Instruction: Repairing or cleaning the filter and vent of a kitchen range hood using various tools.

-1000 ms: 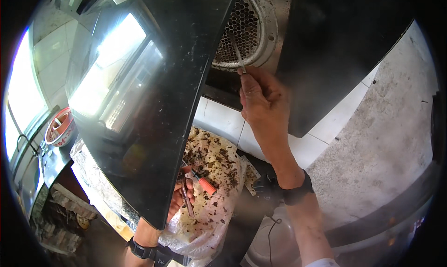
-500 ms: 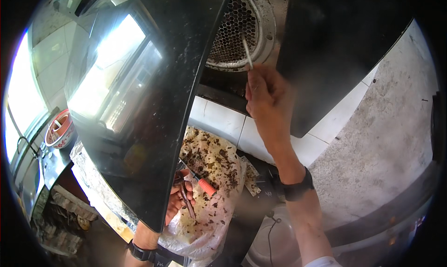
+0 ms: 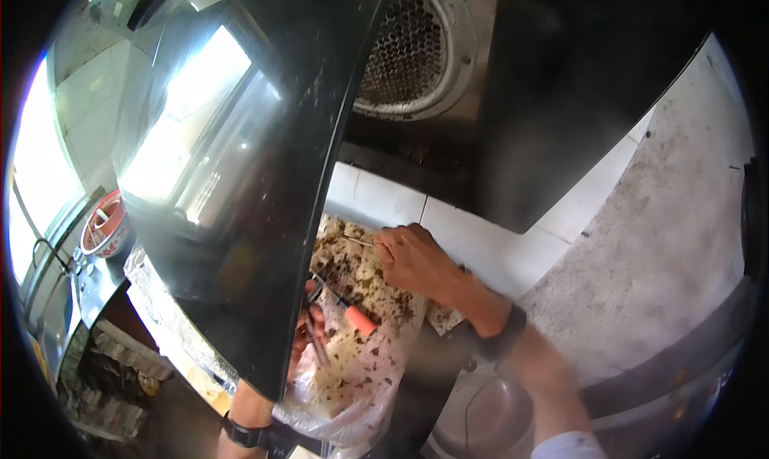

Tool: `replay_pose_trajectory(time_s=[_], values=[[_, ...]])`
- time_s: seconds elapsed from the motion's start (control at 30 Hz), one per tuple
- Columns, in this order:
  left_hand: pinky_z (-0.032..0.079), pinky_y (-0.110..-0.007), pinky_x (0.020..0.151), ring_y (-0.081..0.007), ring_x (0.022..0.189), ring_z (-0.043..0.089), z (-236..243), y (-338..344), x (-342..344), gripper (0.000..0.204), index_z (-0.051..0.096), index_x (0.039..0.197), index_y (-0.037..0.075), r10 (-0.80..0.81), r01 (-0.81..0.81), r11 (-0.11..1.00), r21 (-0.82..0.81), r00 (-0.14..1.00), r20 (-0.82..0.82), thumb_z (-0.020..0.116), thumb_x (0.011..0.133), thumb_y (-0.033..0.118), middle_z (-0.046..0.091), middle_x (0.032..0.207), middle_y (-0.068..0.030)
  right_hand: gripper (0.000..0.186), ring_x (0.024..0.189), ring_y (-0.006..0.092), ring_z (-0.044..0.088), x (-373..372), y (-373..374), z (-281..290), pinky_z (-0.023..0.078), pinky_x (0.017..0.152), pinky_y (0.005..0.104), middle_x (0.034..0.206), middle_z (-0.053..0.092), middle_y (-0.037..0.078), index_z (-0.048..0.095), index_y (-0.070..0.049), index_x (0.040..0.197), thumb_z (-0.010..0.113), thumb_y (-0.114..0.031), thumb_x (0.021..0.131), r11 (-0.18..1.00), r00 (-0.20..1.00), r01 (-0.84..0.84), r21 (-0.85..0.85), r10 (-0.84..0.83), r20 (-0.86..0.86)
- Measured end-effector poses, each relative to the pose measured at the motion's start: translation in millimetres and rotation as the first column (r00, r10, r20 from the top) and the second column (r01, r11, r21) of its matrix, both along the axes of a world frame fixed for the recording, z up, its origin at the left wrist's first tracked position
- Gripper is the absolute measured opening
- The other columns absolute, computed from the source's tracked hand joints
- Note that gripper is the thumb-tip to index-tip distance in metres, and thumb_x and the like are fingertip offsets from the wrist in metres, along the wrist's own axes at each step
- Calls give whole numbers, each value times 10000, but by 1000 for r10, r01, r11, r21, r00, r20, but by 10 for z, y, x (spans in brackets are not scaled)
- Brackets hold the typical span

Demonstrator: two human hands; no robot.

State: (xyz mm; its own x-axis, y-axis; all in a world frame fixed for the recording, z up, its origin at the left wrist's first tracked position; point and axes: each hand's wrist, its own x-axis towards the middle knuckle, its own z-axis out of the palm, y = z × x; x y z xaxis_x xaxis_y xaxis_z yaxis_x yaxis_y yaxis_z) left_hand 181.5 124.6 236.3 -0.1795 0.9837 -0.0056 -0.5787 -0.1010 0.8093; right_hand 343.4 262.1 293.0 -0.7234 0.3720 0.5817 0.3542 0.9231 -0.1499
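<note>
My right hand [image 3: 420, 263] is closed on a thin rod-shaped tool [image 3: 356, 240], whose tip is over the pale, plastic-covered surface [image 3: 376, 371] strewn with dark greasy scraps. The dark glossy panel [image 3: 240, 219] partly hides my left hand [image 3: 312, 327]. Its fingers are wrapped around a slim brownish tool [image 3: 319, 348], of unclear kind. Beside those fingers is a screwdriver [image 3: 360, 321] with a red handle and dark shaft; whether the hand touches it I cannot tell. Above, the round honeycomb grille [image 3: 404, 54] of a range hood looks coated with grime.
A second dark panel [image 3: 561, 98] hangs at the upper right. White tiles [image 3: 473, 247] run below the hood, with a stained pale surface [image 3: 641, 259] to the right. At the far left a red and white bowl [image 3: 106, 227] stands on a counter. A round metal pan [image 3: 481, 419] is at the bottom.
My right hand has come down from the grille to the scraps, carrying the thin rod-shaped tool. The left hand stays by the panel with only slight movement.
</note>
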Motion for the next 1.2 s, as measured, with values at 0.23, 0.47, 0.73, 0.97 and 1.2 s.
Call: replay_pose_trajectory(time_s=[0.23, 0.47, 0.73, 0.97, 1.2], values=[[453, -357, 658, -230, 700, 527, 39, 29, 26, 411, 423, 1113, -69, 6, -6, 1000, -9, 998, -62, 455, 742, 103, 552, 822, -149, 151, 465, 85, 439, 70, 180, 103, 398, 418, 248, 612, 507, 38, 552, 21, 947, 492, -89, 862, 520, 702, -444, -730, -306, -644], [435, -243, 502, -164, 595, 519, 220, 35, 84, 330, 461, 1065, -23, 9, -24, 999, -40, 940, -340, 514, 757, 84, 541, 760, -93, 170, 431, 79, 424, 33, -69, 301, 362, 377, 227, 614, 509, 47, 532, 53, 955, 482, -85, 869, 341, 658, -620, -707, -265, -705], [363, -208, 441, -93, 498, 490, -109, 430, -170, 234, 537, 944, -32, 144, -143, 987, 73, 594, -791, 495, 777, 127, 564, 654, -49, 200, 361, 35, 296, 77, -303, 75, 252, 330, 184, 559, 452, 17, 538, 79, 955, 511, -92, 856, 272, 794, -464, -843, -293, -532], [366, -215, 346, -139, 431, 513, -164, 173, -199, 176, 531, 766, -5, 85, -227, 949, -218, 853, -516, 534, 762, 171, 547, 586, -80, 222, 422, 65, 382, 133, -165, 288, 315, 390, 204, 576, 474, 19, 531, 1, 1022, 496, -169, 885, 420, 560, -628, -655, -341, -755], [351, -202, 459, -122, 582, 542, 110, -10, -1, 232, 577, 779, -16, -20, -95, 974, -204, 867, -498, 474, 770, 192, 554, 671, -76, 225, 396, 68, 374, -42, -89, 700, 319, 389, 221, 544, 482, 23, 556, 1, 982, 469, -184, 888, 599, 473, -592, -539, -282, -834]])
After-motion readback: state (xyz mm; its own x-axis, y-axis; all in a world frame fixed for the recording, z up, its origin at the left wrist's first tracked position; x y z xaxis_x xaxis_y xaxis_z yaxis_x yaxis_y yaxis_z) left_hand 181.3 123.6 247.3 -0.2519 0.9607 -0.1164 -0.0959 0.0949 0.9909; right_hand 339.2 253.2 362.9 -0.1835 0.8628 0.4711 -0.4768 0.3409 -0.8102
